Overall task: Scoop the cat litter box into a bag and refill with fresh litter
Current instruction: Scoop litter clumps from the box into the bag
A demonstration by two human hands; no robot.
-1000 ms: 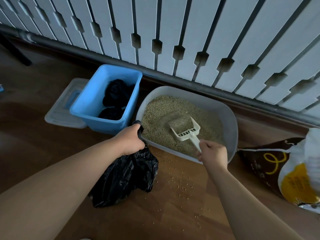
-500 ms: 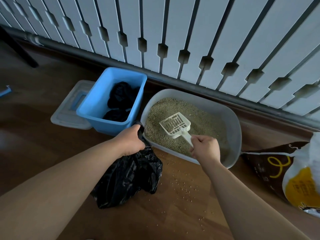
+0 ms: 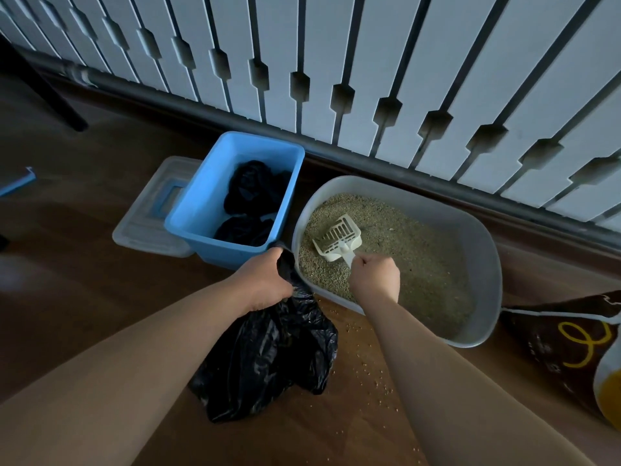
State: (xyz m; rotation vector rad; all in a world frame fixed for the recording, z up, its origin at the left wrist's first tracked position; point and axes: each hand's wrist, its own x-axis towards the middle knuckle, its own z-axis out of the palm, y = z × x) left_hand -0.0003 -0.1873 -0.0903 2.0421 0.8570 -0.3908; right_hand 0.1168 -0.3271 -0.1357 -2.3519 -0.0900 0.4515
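The grey litter box (image 3: 487, 264) sits on the floor at the foot of the slatted wall. The right hand (image 3: 374, 277) is curled tight round the handle of the white slotted scoop (image 3: 337, 238), whose head hangs over the litter (image 3: 420, 257) at the box's left end, apparently empty (no clump shows in it). The left hand (image 3: 265, 280) is clenched on the gathered neck of the black bag (image 3: 268, 358) just outside the box's near left corner, and the bag's body is slumped on the floor in front of the box. The step in hand looks like sifting for another scoopful. To do it well, the scoop's edge should go in low and flat under the litter, lift slowly, and shake gently over the box so clean grains drop back through the slots. The bag's mouth looks pinched nearly closed. It would need opening and holding against the rim before tipping, since spilled grains (image 3: 363, 351) dot the floor in front of the box. The fresh litter sack (image 3: 554, 348) lies to the box's right, and a blue bin (image 3: 208, 210) to its left.
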